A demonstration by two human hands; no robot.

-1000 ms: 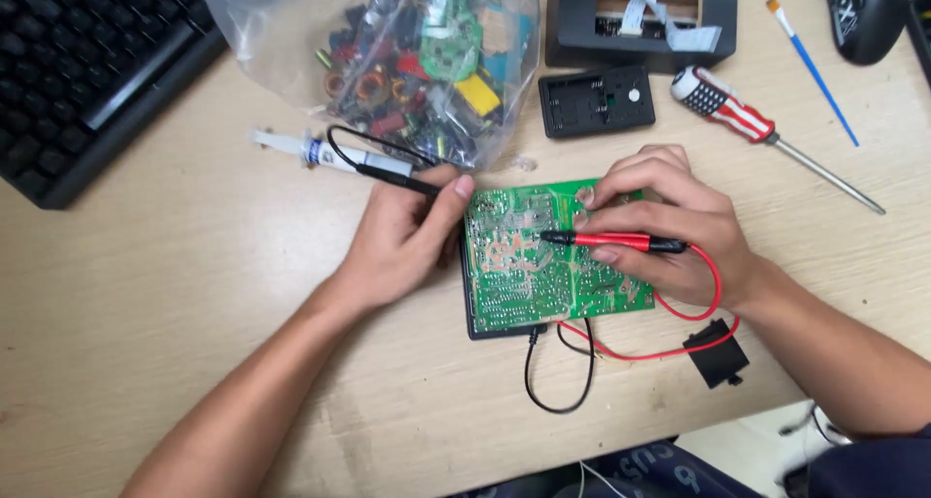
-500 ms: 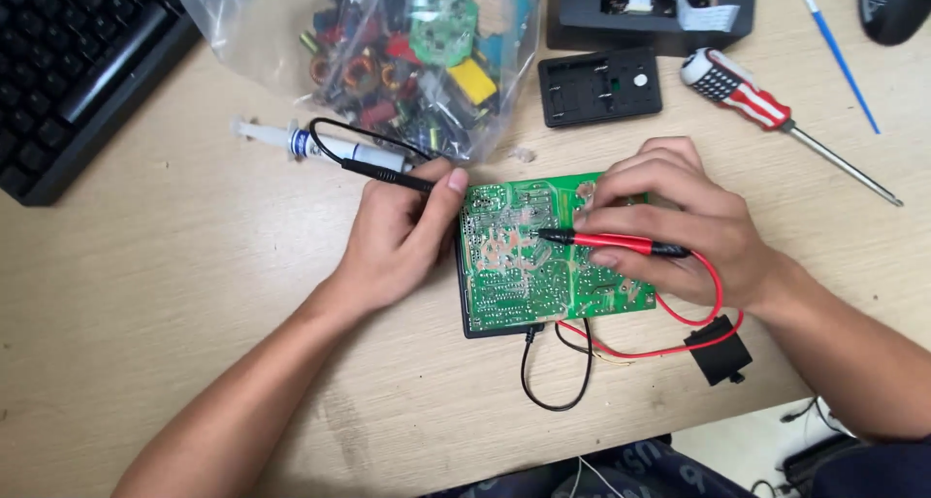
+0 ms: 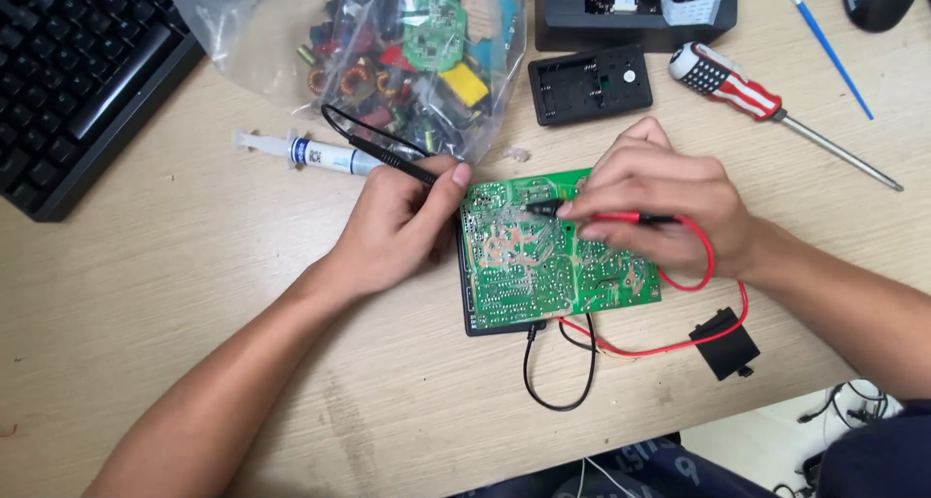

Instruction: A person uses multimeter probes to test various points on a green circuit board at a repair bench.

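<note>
A green circuit board point(image 3: 543, 265) lies solder side up on a black base in the middle of the wooden desk point(image 3: 175, 294). My left hand point(image 3: 393, 226) rests at the board's left edge and grips a black test probe point(image 3: 383, 156), whose lead loops up toward the bag. My right hand point(image 3: 659, 207) lies over the board's upper right part and holds a red test probe point(image 3: 543, 208) with its tip on the solder side. A red lead point(image 3: 703, 265) and a black lead point(image 3: 558, 382) curl off the board's near edge.
A clear bag of electronic parts point(image 3: 388, 52) sits behind the board, a syringe point(image 3: 305, 152) beside it. A black keyboard point(image 3: 68, 81) is at far left. A black battery holder point(image 3: 590, 83), a striped screwdriver point(image 3: 766, 105), a blue brush point(image 3: 822, 42) and a small black part point(image 3: 725, 344) lie to the right.
My right hand has slid the red probe's tip left across the board. My left hand keeps its place with the black probe. The view has shifted slightly.
</note>
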